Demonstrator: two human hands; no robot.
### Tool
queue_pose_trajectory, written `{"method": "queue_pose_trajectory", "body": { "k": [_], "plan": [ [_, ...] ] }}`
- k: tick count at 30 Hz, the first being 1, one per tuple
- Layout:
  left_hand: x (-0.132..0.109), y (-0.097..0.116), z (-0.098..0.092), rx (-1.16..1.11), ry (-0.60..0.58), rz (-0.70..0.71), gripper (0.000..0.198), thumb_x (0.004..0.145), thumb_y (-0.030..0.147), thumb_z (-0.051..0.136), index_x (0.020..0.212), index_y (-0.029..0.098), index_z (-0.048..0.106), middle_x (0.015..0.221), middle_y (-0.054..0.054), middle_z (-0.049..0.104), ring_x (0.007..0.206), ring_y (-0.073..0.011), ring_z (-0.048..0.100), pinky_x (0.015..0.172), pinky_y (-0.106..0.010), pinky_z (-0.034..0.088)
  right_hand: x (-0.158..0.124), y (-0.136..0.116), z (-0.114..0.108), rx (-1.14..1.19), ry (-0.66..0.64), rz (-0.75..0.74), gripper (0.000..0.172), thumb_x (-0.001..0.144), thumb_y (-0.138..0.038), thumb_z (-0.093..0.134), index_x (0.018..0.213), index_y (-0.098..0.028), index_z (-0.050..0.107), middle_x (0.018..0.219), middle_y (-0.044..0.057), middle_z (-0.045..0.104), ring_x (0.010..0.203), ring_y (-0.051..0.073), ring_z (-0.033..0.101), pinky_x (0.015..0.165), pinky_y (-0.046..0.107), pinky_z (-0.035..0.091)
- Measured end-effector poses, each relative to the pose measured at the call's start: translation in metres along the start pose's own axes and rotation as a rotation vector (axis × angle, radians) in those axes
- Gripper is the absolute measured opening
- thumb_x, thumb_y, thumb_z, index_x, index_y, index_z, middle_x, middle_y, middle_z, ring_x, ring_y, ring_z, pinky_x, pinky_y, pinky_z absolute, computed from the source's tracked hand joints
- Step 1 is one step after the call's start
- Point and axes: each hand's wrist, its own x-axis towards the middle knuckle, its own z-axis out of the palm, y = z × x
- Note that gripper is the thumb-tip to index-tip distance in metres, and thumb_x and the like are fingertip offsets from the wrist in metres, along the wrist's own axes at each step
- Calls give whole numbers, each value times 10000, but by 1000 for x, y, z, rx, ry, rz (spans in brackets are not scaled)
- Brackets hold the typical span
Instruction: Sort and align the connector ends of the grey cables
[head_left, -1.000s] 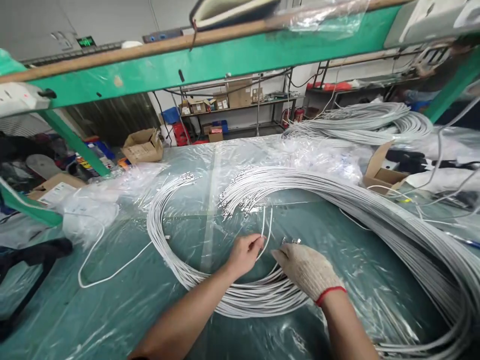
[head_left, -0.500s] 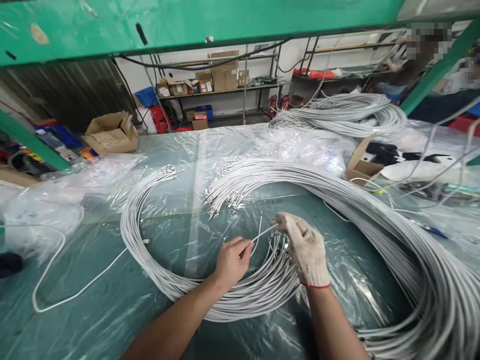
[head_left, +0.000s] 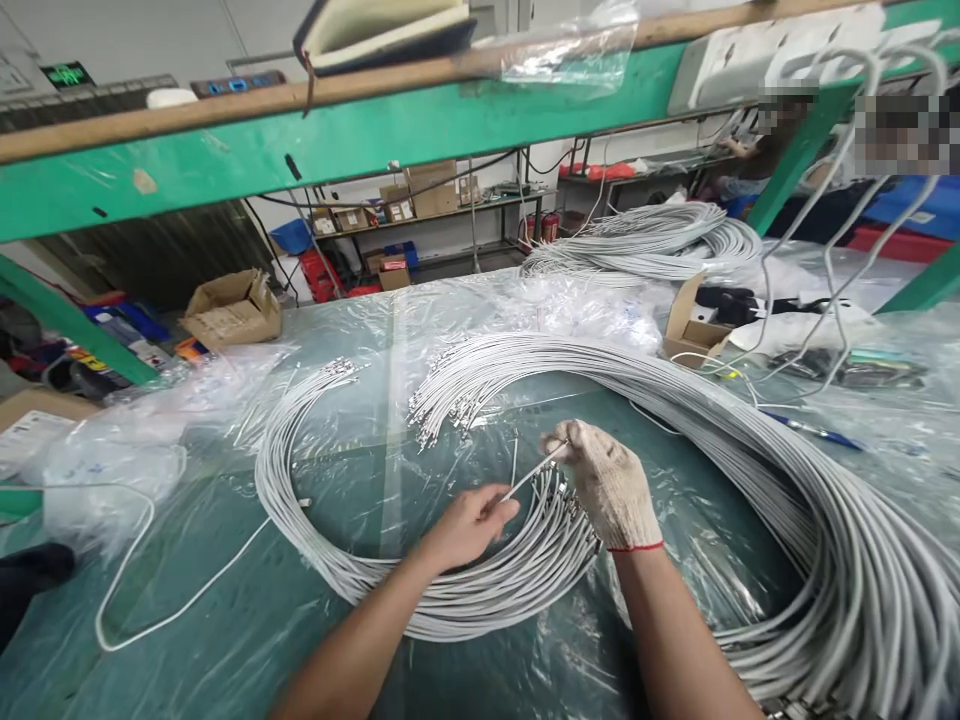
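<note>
Head view: cable (head_left: 534,471) in fingers (head_left: 486,495)

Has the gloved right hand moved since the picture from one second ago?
Yes. Judged against the large cable bundle, the gloved right hand has moved up the picture, now nearly level with the bundle's loose ends.

My hands: 2, left hand (head_left: 465,525) and right hand (head_left: 600,475). Glove (head_left: 619,505) worn: 1. Cable (head_left: 534,472) held between my hands: 1. Cable bundles: 3, namely near coil (head_left: 510,605), big bundle (head_left: 720,440), far bundle (head_left: 652,240); strands overlap too much for me to count. Pen (head_left: 838,438): 1. Book (head_left: 394,38): 1. Fire extinguishers (head_left: 550,229): 2. Green sign (head_left: 66,76): 1. Back-shelf boxes (head_left: 433,192): several, too small for me to number exactly.
</note>
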Motion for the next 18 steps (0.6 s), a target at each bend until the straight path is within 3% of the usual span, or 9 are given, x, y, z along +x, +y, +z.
{"method": "queue_pose_trajectory", "body": {
  "k": [2, 3, 6, 9, 12, 15, 18],
  "plan": [
    [-6, 4, -14, -131, -201, -73, 544, 945, 587, 387, 908, 133, 684, 508, 49, 426, 458, -90, 363, 501, -223, 331, -1, -3, -2, 62, 19, 24, 482, 770, -622, 695, 902, -160, 717, 872, 103, 746, 808, 239, 703, 771, 332, 541],
    [-9, 5, -19, -174, -216, -86, 577, 944, 606, 367, 883, 126, 682, 487, 58, 386, 447, -86, 339, 494, -222, 323, -2, -3, -1, 103, 30, 40, 528, 784, -655, 661, 957, -159, 716, 920, 115, 749, 837, 252, 710, 796, 351, 543],
    [-13, 5, -27, -197, -59, -73, 609, 937, 628, 345, 838, 129, 681, 479, 61, 358, 455, -85, 332, 501, -223, 318, -14, 2, 15, 133, 5, 58, 663, 818, -739, 542, 1110, -164, 696, 1025, 139, 745, 908, 278, 716, 873, 403, 534],
    [-13, 2, -24, -113, 22, -46, 577, 936, 607, 365, 821, 145, 691, 490, 48, 398, 477, -95, 368, 519, -228, 320, -32, 9, 44, 30, -183, 64, 606, 762, -679, 666, 1096, -175, 712, 1016, 127, 749, 911, 273, 710, 868, 384, 535],
    [-14, 0, -19, -41, 68, -20, 565, 953, 572, 345, 759, 152, 670, 497, 31, 433, 487, -108, 382, 523, -240, 312, -45, 12, 72, -11, -271, 131, 498, 702, -601, 761, 935, -162, 732, 895, 113, 755, 769, 241, 695, 659, 313, 543],
    [-17, -1, -17, 3, 140, 19, 564, 968, 546, 326, 736, 159, 664, 490, 17, 439, 506, -127, 414, 534, -249, 323, -45, 11, 88, 63, -274, 205, 445, 705, -577, 760, 824, -151, 709, 778, 99, 732, 604, 183, 631, 436, 236, 415],
    [-21, -2, -16, 46, 197, 55, 574, 982, 522, 307, 755, 161, 691, 479, 10, 439, 531, -142, 458, 547, -248, 340, -37, 4, 91, 176, -319, 301, 397, 684, -537, 781, 759, -159, 687, 757, 89, 708, 602, 185, 628, 375, 218, 345]
  ]
}}
